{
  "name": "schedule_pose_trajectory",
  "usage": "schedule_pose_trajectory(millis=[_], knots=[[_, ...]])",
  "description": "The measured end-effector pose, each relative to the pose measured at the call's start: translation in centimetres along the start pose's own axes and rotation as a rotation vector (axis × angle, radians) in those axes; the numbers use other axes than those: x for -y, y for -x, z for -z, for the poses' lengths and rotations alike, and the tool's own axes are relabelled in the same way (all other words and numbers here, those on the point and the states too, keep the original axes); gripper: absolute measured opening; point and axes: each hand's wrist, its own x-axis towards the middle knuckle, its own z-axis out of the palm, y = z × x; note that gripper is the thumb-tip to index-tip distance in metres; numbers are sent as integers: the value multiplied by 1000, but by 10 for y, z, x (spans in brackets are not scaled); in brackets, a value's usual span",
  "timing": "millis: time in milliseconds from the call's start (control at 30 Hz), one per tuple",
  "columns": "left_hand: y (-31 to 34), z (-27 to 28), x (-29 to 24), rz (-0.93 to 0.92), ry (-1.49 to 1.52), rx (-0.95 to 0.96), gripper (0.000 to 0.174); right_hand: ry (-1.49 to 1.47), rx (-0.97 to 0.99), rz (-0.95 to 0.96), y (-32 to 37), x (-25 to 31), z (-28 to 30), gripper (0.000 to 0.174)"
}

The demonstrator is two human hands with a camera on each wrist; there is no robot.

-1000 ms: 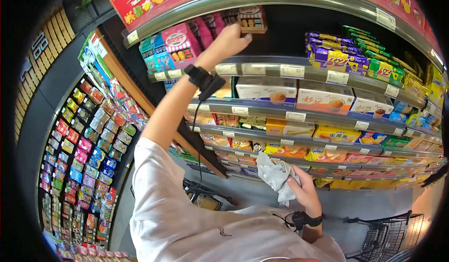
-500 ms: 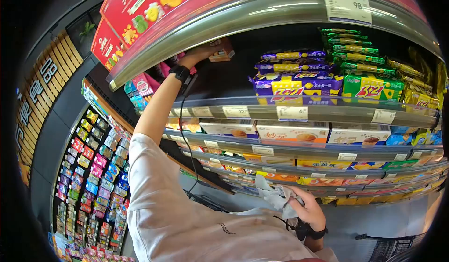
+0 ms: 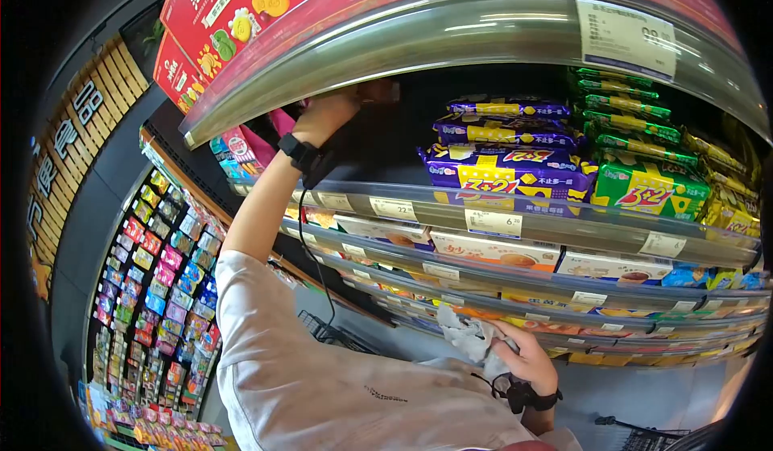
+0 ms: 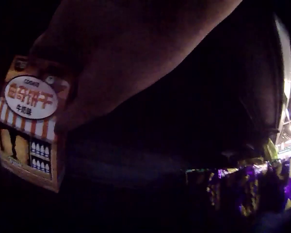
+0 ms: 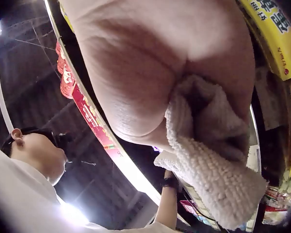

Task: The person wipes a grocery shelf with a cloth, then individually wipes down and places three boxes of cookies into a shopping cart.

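My left hand [image 3: 328, 117] reaches deep under the upper shelf's lip, into shadow. In the left wrist view it grips a small cookie box [image 4: 31, 124] with an orange-striped front and an oval label, its fingers mostly hidden behind the box. The same box [image 3: 380, 90] shows only dimly in the head view. Low in front of the body, my right hand [image 3: 527, 358] holds a crumpled grey-white cloth [image 3: 467, 334]. Close up in the right wrist view, the cloth [image 5: 218, 170] has a fluffy, ribbed weave and hangs folded from the hand.
Purple biscuit packs [image 3: 503, 173] and green ones [image 3: 648, 185] stand on the same shelf, right of the left arm. Pink bags [image 3: 258, 145] are at its left end. Priced shelf edges [image 3: 491, 222] run below, and a shopping cart [image 3: 644, 435] stands at lower right.
The left hand has moved farther into the shelf, with the box now in deeper shadow. The head view has come nearer the upper shelf. The right hand keeps holding the cloth low.
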Motion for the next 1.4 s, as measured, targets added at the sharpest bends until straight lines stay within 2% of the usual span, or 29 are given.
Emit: schedule_pose_trajectory(millis=[33, 167, 233, 333, 400, 500, 567, 600, 667, 700, 733, 800, 833, 933, 967, 1000, 1033, 1067, 1133, 1200, 1233, 1267, 1333, 1367, 1400], knots=[[13, 10, -11, -96, 51, -157, 45, -3, 21, -18, -1, -1, 1, 44], [30, 21, -11, -86, 12, -187, 41, -17, 91, -83, -6, 1, 0, 44], [42, 29, -12, 51, 284, -124, 32, -13, 119, -46, -11, -3, -3, 44], [87, 64, -43, 136, 309, -184, 27, -35, 146, -59, -21, -9, -9, 45], [119, 82, -59, 137, 439, -245, 29, -63, 210, -104, -28, -33, -15, 47], [173, 109, -84, 169, 460, -368, 40, -64, 278, -79, -48, -55, -39, 48], [212, 125, -88, 167, 426, -414, 49, -89, 292, -215, -57, -62, -60, 50], [236, 131, -89, 195, 395, -441, 50, -80, 313, -224, -61, -71, -73, 50], [280, 150, -95, 184, 407, -441, 54, 20, 250, -117, -69, -84, -103, 51], [302, 157, -97, 212, 394, -444, 56, 16, 245, -107, -74, -73, -119, 51], [325, 164, -97, 240, 405, -437, 50, 26, 267, -115, -78, -68, -136, 51], [375, 172, -89, 283, 463, -354, 43, -297, 226, -195, -83, -58, -173, 50], [399, 172, -84, 307, 497, -308, 41, -288, 234, -201, -82, -55, -194, 50], [475, 166, -75, 331, 585, -143, 38, -593, 408, -410, -68, -47, -265, 54], [499, 169, -76, 376, 533, -180, 38, -579, 405, -366, -54, -83, -297, 55], [522, 173, -76, 418, 477, -218, 38, -576, 411, -366, -47, -73, -317, 55], [547, 178, -75, 487, 425, -222, 37, -618, 498, -396, -39, -57, -336, 56], [578, 177, -70, 507, 429, -256, 52, -657, 585, -426, -32, -48, -354, 56], [621, 177, -68, 651, 567, -368, 83, -651, 603, -494, -14, -48, -383, 53], [657, 184, -70, 926, 755, -451, 108, -411, 712, -387, 4, -42, -406, 48], [675, 185, -67, 975, 793, -463, 110, -349, 744, -337, 11, -45, -417, 43], [686, 193, -64, 1068, 897, -454, 99, -348, 749, -358, 19, -42, -425, 43], [721, 180, -58, 1021, 867, -478, 87, -233, 893, -380, 25, -36, -439, 44], [730, 178, -58, 1039, 877, -497, 76, -206, 842, -300, 32, -31, -449, 44], [731, 186, -60, 1101, 948, -475, 84, -207, 854, -311, 37, -27, -455, 44]])
